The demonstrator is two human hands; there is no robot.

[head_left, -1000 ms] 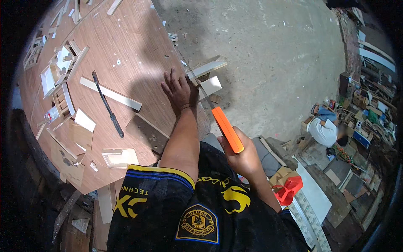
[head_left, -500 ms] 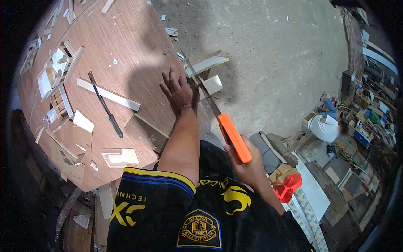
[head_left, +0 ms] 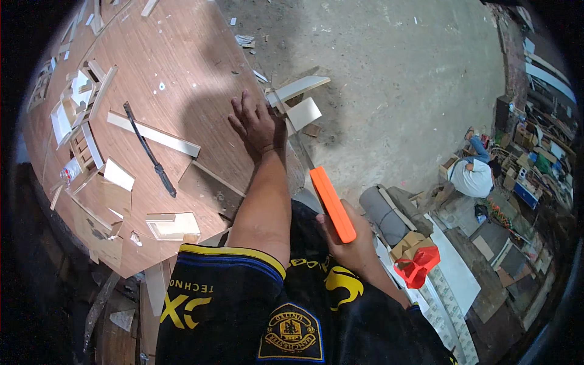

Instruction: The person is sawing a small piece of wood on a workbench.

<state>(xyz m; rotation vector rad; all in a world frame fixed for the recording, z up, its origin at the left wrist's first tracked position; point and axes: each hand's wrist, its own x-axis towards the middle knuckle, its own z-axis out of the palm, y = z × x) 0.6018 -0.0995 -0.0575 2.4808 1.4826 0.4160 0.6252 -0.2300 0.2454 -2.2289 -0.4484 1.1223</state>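
My right hand point(head_left: 356, 238) is wrapped round the orange handle point(head_left: 333, 205) of a handsaw. The saw's thin blade point(head_left: 304, 150), blurred, runs up and left from the handle along the table's right edge. Its far part meets a short white-faced board piece point(head_left: 303, 114) that juts past the edge beside my left hand. My left hand point(head_left: 260, 129) lies on the tabletop with its fingers spread, close to the blade. Whether its palm presses on the board is hidden. Just beyond, a white-faced strip point(head_left: 298, 89) with a slanted end also projects over the floor.
On the wooden table point(head_left: 194, 73) lie a dark rod-like tool point(head_left: 149, 149), a white strip point(head_left: 176, 143) and a cluster of wooden offcuts point(head_left: 82, 115). Right of me are a grey roll point(head_left: 387, 216) and a red object point(head_left: 418, 267). Another person point(head_left: 472, 176) sits farther right among clutter.
My right hand has drawn the saw slightly back toward my body, and its handle stands a little steeper. My left hand stays spread on the table. The view has shifted slightly.
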